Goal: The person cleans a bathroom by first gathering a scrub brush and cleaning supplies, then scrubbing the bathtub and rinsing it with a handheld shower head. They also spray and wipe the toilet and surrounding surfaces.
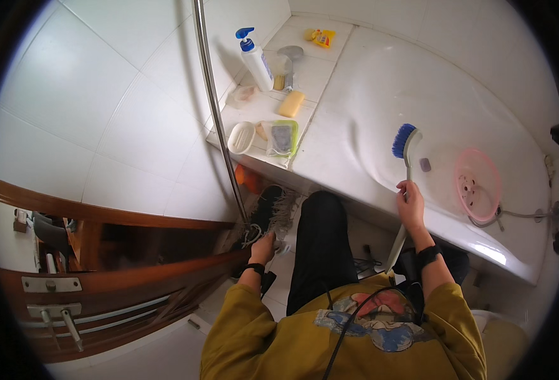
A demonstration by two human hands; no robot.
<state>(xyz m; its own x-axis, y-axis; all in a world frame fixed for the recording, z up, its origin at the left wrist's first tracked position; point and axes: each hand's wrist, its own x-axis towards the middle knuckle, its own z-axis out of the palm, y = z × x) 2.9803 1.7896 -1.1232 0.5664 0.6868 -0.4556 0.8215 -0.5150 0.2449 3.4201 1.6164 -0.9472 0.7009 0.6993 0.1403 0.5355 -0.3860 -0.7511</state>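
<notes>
My right hand (410, 206) grips the pale handle of a long scrub brush (404, 141). Its blue bristles are raised over the white bathtub (355, 71) and face left. A small purple bar of soap (425, 165) lies in the tub just right of the brush head, and a pink plastic basin (478, 185) rests farther right. My left hand (263, 248) is low at the left, beside the wooden door and below the grey strands of a mop (284, 209). Its fingers are curled, with a small whitish thing at them; whether they hold it is unclear.
On the tiled ledge (308, 78) stand a white pump bottle (257, 61), a yellow soap bar (291, 104), a white soap dish (241, 137) and a green-rimmed dish (294, 135). A metal pole (213, 95) rises at left. The wooden door (132, 270) and a shower hose (521, 214) flank me.
</notes>
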